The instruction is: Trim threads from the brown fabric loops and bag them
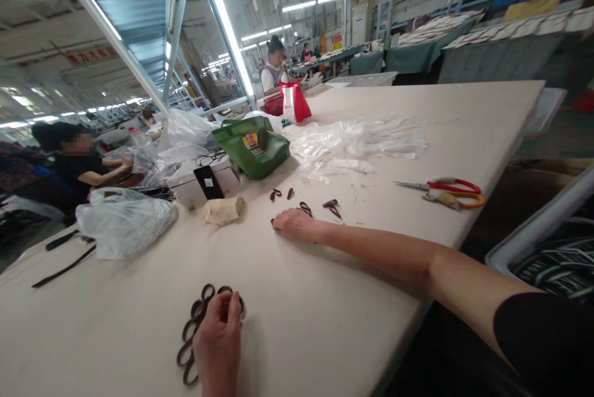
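My left hand (218, 338) is closed at the near side of the table, thumb and fingers pinched together at a cluster of dark brown strap loops (187, 330). The loops curve round its left side and past its fingertips. Farther forward, my right hand (294, 225) rests low on the tabletop with its fingers curled down. A dark bit of a loop (272, 221) shows at its fingertips. Just behind that hand lies another brown loop (305, 206). More small brown loops lie close by, some at the right (332, 206) and some farther back (275, 194).
Red- and orange-handled scissors (452, 188) lie near the table's right edge. A wrapped tan bundle (223, 210), a phone (208, 183), a green bag (255, 146) and plastic bags (127, 224) stand left and back. Beside the table is a bin (501, 255). Co-workers sit beyond.
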The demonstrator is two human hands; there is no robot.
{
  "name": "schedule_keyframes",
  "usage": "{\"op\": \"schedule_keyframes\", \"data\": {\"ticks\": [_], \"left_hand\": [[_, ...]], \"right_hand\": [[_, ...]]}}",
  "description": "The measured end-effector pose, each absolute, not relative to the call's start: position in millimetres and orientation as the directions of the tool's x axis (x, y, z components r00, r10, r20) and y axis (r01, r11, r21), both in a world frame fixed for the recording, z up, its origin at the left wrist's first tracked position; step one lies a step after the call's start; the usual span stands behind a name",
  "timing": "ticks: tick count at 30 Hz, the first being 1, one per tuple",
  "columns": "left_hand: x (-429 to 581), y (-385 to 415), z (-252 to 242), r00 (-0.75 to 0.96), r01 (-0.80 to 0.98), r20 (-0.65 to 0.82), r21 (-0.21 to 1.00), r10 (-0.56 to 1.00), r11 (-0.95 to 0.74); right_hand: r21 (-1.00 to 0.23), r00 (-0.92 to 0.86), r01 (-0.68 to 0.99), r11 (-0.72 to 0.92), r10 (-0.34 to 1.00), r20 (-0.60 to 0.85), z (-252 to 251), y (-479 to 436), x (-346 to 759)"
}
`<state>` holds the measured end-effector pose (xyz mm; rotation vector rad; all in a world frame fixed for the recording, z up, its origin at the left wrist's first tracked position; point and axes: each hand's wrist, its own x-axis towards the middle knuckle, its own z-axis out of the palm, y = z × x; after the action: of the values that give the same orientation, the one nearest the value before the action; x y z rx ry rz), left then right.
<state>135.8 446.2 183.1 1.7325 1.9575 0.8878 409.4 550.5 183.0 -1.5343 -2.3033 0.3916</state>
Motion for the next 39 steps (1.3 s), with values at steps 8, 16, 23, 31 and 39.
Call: {"op": "schedule_keyframes", "data": {"ticks": [8,16,23,31,39], "left_hand": [[166,434,189,-0.074,0.419,0.095,0.906,0.993,-0.056],[176,437,178,0.102,0.190,-0.015,0.982,0.995,-0.005],[179,444,182,-0.015,-0.144,-0.221,0.965,0.975,0.217],[173,447,187,0.034,-0.526,-0.392,0.775,0.919,0.350],[171,446,188,0.123,-0.669,-0.421,0.633,0.898,0.389]], "right_hand": [[-0.863,-0.424,0.397,0.313,0.896,0.130,176,472,381],[-0.894,-0.541,-0.315,-0.318,0.834,-0.106,168,468,368],[-0.818,-0.472,-0.439,-0.372,0.870,-0.143,170,468,371],[-0.855,-0.484,-0.371,-0.362,0.862,-0.154,176,466,372],[-0.904,-0.482,-0.319,-0.285,0.870,-0.105,162,469,366]]}}
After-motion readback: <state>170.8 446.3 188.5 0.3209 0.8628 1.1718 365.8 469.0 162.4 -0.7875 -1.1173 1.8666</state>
